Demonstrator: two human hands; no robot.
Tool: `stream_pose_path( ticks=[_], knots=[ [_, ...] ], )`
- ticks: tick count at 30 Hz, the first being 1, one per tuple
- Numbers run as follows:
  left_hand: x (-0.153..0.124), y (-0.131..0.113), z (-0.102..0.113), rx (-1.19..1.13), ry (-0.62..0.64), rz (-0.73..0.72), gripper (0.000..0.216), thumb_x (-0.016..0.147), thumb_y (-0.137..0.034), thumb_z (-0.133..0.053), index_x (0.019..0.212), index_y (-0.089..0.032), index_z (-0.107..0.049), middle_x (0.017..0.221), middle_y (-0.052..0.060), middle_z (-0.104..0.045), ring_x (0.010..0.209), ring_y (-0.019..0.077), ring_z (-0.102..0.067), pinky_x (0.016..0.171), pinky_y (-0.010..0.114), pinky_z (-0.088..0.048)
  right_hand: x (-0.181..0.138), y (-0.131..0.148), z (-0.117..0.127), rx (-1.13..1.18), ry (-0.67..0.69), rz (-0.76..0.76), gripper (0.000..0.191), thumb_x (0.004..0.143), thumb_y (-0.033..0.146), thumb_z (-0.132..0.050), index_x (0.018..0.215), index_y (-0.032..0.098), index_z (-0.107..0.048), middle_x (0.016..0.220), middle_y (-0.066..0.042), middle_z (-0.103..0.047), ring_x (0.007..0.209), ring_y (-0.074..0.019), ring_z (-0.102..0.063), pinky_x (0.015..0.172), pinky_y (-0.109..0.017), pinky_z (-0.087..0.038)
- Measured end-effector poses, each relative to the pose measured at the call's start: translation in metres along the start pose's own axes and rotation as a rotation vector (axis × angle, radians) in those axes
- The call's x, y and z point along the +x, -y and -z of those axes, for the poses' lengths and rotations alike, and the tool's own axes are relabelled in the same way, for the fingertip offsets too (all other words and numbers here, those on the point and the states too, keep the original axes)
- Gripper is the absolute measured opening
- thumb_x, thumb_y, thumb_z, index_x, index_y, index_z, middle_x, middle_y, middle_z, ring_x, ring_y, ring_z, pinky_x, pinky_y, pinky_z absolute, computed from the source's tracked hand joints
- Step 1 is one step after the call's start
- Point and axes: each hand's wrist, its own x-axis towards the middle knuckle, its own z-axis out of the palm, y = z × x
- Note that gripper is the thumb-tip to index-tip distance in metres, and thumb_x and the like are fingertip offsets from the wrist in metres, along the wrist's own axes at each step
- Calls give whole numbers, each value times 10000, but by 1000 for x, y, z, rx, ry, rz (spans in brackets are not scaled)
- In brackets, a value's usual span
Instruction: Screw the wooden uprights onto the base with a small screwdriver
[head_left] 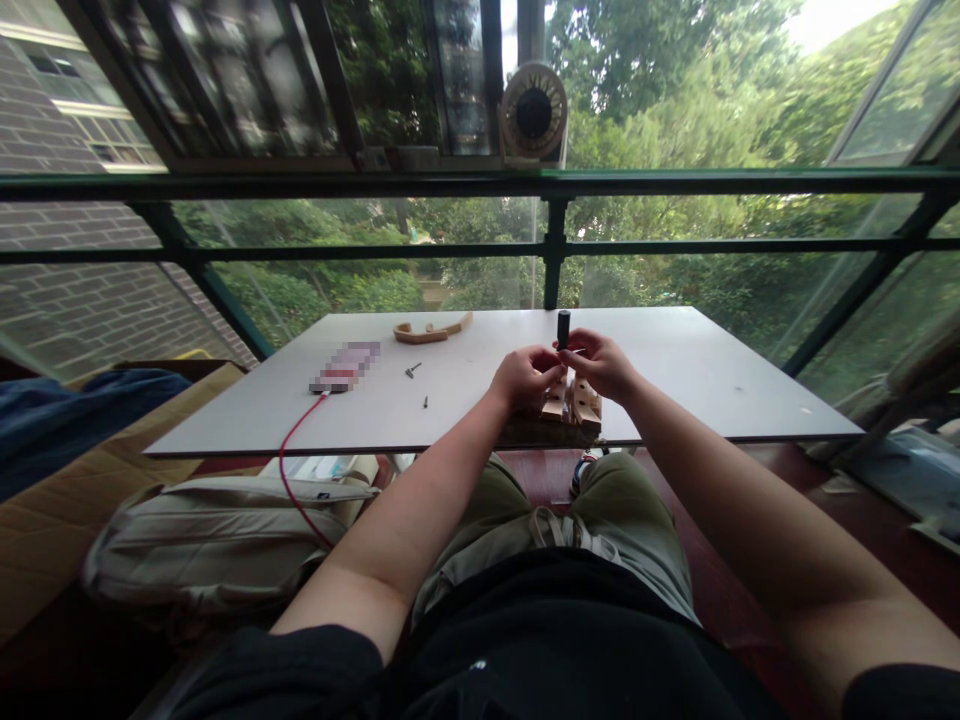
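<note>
- Black-handled tool (563, 330) is standing upright, handle up, above wooden piece (588, 410).
- Right grip (604, 366) is pinching black-handled tool.
- Left grip (523, 376) is curling alongside, hold unclear.

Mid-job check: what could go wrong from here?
The upright black-handled tool might slip and catch the left hand or right hand, both close to its lower end.
The wooden item sits near the front edge of the table, so a hard push could tip it off.
The red cable hangs over that edge; a snag could drag its attached device.
</note>
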Motion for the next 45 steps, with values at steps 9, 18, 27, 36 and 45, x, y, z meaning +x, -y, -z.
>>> stream_pose_path(
  ticks=[9,18,27,36,45],
  knots=[
    [2,3,-1,-8,33,-21,269,823,-366,-636,941,-142,-724,884,60,-753,781,166,-689,731,252,-523,-3,14,-2,107,8,-68,363,754,439,-709,991,166,-674,847,-58,-680,693,-155,-596,607,-292,-481],
    [2,2,0,18,51,-24,259,837,-326,-602,980,-158,-737,916,50,-758,808,168,-692,757,253,-528,-2,10,-3,68,-20,-48,330,743,439,-723,936,178,-660,843,-53,-685,709,-164,-616,615,-291,-494],
    [0,-5,1,-1,3,-9,311,794,-396,-676,942,-126,-712,889,79,-751,790,168,-690,729,257,-523,-1,4,-1,19,-17,-5,329,750,445,-732,946,194,-650,884,-54,-684,782,-184,-638,702,-321,-516],
    [1,-2,1,-15,49,-24,283,828,-375,-631,952,-151,-750,894,58,-764,796,173,-694,737,254,-521,-3,11,-2,74,8,-47,361,755,466,-707,971,180,-666,859,-63,-685,728,-172,-615,623,-301,-500],
    [1,-2,1,28,73,-24,287,832,-346,-601,989,-163,-756,915,50,-766,804,173,-697,726,243,-525,-3,12,-2,65,-1,-56,345,731,460,-728,916,181,-642,801,-39,-662,651,-149,-594,578,-286,-476]
  ],
)
